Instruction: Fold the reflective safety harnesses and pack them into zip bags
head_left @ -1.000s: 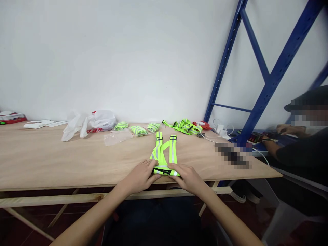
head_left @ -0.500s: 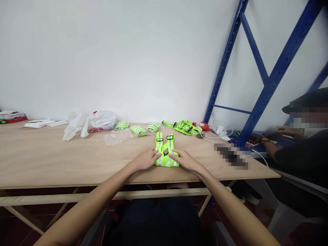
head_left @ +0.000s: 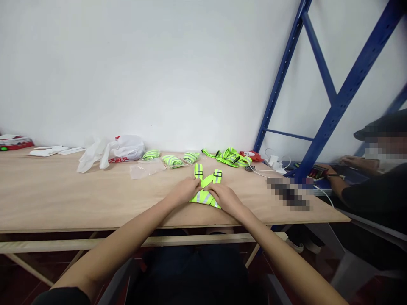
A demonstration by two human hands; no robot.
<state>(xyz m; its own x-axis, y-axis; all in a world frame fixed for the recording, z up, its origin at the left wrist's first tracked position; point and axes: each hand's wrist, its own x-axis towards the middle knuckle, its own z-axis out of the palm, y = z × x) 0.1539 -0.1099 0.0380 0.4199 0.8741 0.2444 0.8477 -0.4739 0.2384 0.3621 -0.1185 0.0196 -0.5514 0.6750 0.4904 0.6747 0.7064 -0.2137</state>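
A neon yellow-green reflective vest made of straps with silver stripes lies folded on the wooden table, near its front edge. Two of its straps point away from me, each with a black buckle. My left hand grips the left side of the vest, fingers curled at the base of the left strap. On the other side my right hand pinches the vest with bent fingers. Behind it lie packed reflective vests in clear bags, and a loose heap of reflective straps sits farther right.
A white plastic bag and a flat clear bag are at the back left. Cables and a white charger lie by the blue metal rack. At the right sits another person. The table's front edge is close.
My fingers have curled in from lying on the vest to gripping it. The two straps have spread apart at the top, and the folded lower part has tilted.
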